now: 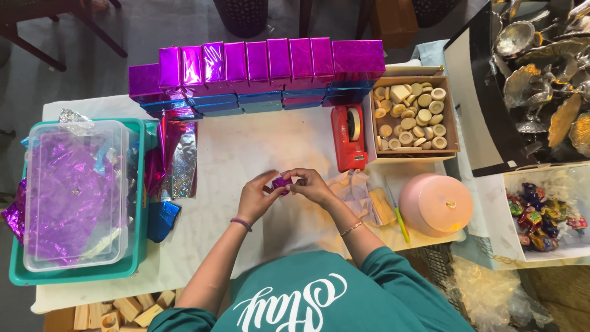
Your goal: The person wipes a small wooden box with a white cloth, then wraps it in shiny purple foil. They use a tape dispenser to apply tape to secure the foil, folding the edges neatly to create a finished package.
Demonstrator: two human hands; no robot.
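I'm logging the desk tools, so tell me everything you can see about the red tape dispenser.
The red tape dispenser looks like glossy moulded plastic, long and narrow, lying flat on the white table cover. A pale roll of tape sits in its upper half; the cutter end points toward the person. Its right side lies close against the cardboard box of wooden discs, and its top end nearly meets the stacked foil-wrapped boxes. Neither hand touches it; whether tape is pulled out cannot be told.

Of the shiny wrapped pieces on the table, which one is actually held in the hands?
The small purple-wrapped piece, pinched between the left hand and right hand; the stacked magenta boxes sit untouched behind.
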